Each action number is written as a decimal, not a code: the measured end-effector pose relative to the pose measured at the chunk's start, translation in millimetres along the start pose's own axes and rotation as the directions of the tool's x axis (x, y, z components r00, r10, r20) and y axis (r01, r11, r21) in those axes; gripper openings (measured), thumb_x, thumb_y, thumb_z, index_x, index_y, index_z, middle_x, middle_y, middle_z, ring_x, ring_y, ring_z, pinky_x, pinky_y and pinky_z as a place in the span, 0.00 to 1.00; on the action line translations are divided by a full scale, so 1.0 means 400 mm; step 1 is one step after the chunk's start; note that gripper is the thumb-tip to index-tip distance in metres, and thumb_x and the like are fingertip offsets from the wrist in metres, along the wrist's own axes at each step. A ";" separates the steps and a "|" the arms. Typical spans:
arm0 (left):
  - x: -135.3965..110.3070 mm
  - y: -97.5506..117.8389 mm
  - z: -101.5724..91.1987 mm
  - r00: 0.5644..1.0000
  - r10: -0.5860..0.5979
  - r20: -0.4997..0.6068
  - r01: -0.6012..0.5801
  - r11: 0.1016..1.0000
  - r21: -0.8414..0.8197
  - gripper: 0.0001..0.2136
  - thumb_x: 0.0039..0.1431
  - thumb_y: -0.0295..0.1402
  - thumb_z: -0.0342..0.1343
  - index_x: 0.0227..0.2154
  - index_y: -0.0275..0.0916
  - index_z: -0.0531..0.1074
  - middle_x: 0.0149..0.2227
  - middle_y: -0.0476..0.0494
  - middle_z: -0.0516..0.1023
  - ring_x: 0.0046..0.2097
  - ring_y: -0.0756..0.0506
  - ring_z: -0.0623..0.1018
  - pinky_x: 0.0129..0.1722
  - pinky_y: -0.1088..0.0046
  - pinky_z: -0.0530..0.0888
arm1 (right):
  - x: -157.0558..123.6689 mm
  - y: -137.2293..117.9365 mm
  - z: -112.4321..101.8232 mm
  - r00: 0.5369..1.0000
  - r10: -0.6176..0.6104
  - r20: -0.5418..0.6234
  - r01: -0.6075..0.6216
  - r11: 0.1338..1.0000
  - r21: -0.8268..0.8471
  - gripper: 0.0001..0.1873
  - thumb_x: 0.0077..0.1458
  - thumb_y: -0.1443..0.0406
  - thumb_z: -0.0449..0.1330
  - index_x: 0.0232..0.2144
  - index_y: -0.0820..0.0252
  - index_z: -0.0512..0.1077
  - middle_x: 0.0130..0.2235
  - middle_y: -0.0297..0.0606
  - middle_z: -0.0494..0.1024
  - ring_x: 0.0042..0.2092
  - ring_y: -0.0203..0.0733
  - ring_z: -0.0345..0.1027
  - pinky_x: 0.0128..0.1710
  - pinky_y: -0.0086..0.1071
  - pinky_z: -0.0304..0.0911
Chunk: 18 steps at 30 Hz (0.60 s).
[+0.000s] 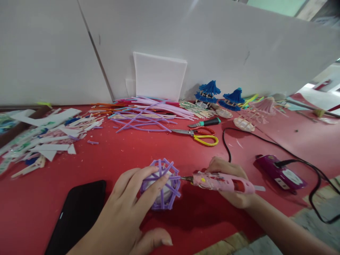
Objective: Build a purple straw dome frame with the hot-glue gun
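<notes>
A small round frame of purple pipe-cleaner strips point(162, 203) with something white inside sits on the red tabletop point(119, 148). My left hand point(132, 194) holds it from the left, the index finger pressing across the top and other fingers at its upper left side; the thumb is stretched away from it. In my right hand point(231, 177) is a pink glue gun point(212, 181), lying level with the fingers wrapped round it. Its metal tip meets the end of a purple strip at the frame's right side; whether they touch, I cannot tell. A translucent glue stick pokes out behind.
A black phone point(77, 216) lies left of my arm. Scissors point(202, 137), a cutter knife point(205, 122), loose strips point(148, 115) and blue tiered models point(208, 94) lie farther back. Scraps point(55, 138) spread leftward. At right, a black cord point(289, 145) runs to a purple power box point(283, 173).
</notes>
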<state>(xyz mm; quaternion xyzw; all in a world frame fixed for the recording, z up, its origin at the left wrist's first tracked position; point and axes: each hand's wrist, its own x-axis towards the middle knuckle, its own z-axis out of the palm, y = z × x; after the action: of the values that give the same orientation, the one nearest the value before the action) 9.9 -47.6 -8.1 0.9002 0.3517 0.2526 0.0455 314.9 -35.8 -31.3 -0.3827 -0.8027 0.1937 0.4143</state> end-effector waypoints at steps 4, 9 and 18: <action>-0.001 0.004 0.000 1.000 0.008 -0.016 -0.008 1.000 0.004 0.34 0.56 0.59 0.45 0.60 0.45 0.60 0.58 0.38 0.63 0.54 0.34 0.63 0.55 0.55 0.59 | -0.004 0.002 0.000 1.000 0.004 0.006 -0.003 1.000 -0.017 0.09 0.53 0.59 0.55 0.32 0.57 0.70 0.26 0.39 0.72 0.26 0.42 0.65 0.25 0.35 0.58; -0.002 0.003 -0.005 0.997 0.049 -0.063 -0.048 0.999 0.021 0.31 0.57 0.58 0.45 0.57 0.43 0.65 0.54 0.40 0.68 0.53 0.36 0.65 0.55 0.59 0.59 | -0.001 0.001 -0.002 1.000 0.002 0.015 -0.002 1.000 -0.015 0.09 0.49 0.62 0.55 0.33 0.58 0.70 0.27 0.39 0.74 0.26 0.41 0.66 0.25 0.34 0.59; 0.004 -0.001 -0.021 0.977 0.211 -0.014 -0.210 0.976 0.059 0.33 0.56 0.57 0.49 0.58 0.40 0.64 0.54 0.45 0.75 0.55 0.38 0.67 0.60 0.60 0.55 | -0.009 0.046 0.004 0.960 0.231 -0.159 -0.269 0.919 -0.290 0.12 0.49 0.69 0.55 0.38 0.58 0.70 0.32 0.40 0.78 0.31 0.43 0.72 0.29 0.34 0.66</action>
<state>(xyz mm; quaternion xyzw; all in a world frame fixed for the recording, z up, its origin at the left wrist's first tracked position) 6.7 -47.0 -0.2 0.9307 0.2619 0.2552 -0.0107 323.4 -27.1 -45.6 -0.5532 -0.7407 0.0935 0.3695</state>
